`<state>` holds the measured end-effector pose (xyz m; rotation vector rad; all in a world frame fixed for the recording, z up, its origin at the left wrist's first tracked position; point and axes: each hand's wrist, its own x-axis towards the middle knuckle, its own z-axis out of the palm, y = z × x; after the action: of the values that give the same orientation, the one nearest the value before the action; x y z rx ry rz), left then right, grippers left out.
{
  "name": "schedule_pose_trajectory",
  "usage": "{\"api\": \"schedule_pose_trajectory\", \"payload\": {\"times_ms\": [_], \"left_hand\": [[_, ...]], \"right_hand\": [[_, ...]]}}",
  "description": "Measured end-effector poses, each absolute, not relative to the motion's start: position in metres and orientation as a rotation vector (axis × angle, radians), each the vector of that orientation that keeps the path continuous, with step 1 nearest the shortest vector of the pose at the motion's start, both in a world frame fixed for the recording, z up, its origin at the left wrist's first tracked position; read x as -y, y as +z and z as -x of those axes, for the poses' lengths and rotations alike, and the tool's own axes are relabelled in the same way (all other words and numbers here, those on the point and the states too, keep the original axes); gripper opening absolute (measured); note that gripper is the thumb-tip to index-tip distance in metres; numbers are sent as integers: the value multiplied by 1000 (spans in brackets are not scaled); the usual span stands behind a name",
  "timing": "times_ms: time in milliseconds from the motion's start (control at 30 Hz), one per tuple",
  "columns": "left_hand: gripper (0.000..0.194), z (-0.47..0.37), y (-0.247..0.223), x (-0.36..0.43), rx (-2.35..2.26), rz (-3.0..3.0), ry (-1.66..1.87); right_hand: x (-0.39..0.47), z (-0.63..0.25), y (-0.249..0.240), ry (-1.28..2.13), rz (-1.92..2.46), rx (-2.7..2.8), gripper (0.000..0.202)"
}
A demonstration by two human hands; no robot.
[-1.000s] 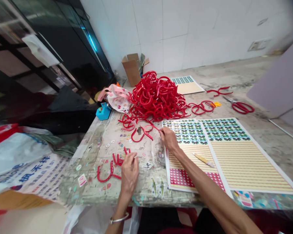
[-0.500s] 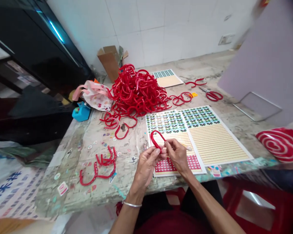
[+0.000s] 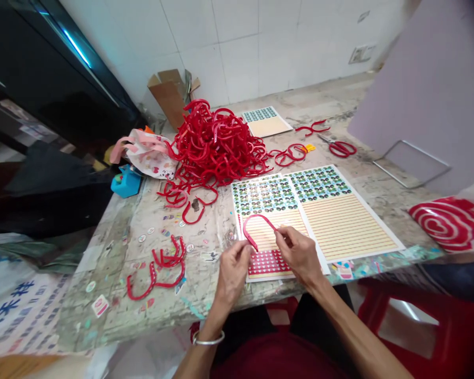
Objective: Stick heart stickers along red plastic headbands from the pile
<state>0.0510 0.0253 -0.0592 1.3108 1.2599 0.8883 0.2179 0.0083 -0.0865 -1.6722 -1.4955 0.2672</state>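
Observation:
A thin red headband (image 3: 260,217) is held up in an arch over the sticker sheet, its two ends apart. My right hand (image 3: 300,255) pinches one end between thumb and fingers. At the other end, the closed fingertips of my left hand (image 3: 232,268) grip the band close to its tip. Beneath them lies a printed sticker sheet (image 3: 266,230) with green-and-blue rows on top and red rows below. Several finished-looking red headbands (image 3: 142,296) lie to the left of my left hand.
A big tangled heap of red headbands (image 3: 221,145) sits at the back. Another sticker sheet (image 3: 347,226) overlaps on the right. Scissors (image 3: 342,149), a blue tape dispenser (image 3: 126,181), a cardboard box (image 3: 168,102) and a heart-patterned red packet (image 3: 444,223) surround the work area.
The headband's ends were close together and are now spread wider, as my hands moved apart. The band's lighter pinkish side now shows. The view has shifted slightly.

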Motion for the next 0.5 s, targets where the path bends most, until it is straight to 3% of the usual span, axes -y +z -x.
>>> {"api": "schedule_pose_trajectory", "payload": {"times_ms": [133, 233, 333, 500], "left_hand": [[39, -72, -60, -5, -1198, -1331, 604], [37, -84, -57, 1, -1218, -1299, 670], [26, -93, -57, -7, -1196, -1314, 893], [26, -91, -63, -21, -1136, -1295, 955]], "right_hand": [[-2, -214, -92, -74, 1863, 1515, 18], [5, -210, -93, -189, 1906, 1540, 18], [13, -199, -91, -167, 1816, 1634, 18], [21, -190, -83, 150, 1556, 1562, 18]]}}
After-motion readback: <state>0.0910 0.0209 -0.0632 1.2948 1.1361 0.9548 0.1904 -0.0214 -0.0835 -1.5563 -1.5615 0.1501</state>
